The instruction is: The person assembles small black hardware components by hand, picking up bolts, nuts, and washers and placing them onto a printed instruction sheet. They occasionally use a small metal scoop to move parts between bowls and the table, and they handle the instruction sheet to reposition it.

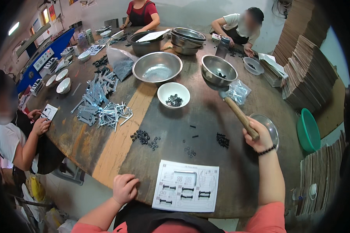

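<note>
Dark, worn surface (206, 116) fills the room's middle, tall cardboard stacks (309, 73) to its right. On it stands a wide steel bowl (157, 64), and a printed sheet (186, 185) lies at the near edge. The wooden-handled tool (239, 114) is above the surface, the right hand (258, 136)'s grip clamped around its handle. Left of the sheet, the left hand (124, 189) curls; whether its grip encloses anything, I cannot tell. Beyond the sheet lie black rings (142, 139).
</note>
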A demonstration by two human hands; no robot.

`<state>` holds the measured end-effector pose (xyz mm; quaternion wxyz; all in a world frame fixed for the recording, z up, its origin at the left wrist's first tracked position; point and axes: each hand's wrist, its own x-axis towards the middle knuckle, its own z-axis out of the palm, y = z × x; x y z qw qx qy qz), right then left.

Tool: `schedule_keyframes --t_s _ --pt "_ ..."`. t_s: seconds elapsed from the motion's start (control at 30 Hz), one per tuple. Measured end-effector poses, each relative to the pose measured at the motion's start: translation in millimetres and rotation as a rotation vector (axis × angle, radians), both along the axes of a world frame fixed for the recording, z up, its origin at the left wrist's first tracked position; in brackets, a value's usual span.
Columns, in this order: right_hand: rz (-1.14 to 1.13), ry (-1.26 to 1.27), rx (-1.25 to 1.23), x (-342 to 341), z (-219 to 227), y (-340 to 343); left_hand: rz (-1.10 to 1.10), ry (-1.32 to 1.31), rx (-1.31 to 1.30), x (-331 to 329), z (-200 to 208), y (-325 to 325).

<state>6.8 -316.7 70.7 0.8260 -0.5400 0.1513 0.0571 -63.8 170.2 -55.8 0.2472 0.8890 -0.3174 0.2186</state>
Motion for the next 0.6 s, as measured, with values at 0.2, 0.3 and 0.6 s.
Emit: schedule_keyframes --t_s 0.2,0.3,0.6 --pt "0.009 0.105 -0.083 -107 9 7 -0.044 -0.028 -0.071 2 0 1" --pt "0.071 0.14 -0.073 -133 11 4 -0.054 0.007 -0.088 2 -3 3" --pt "-0.046 0.258 0.007 -155 15 -5 -0.274 0.019 -0.157 34 58 -44"
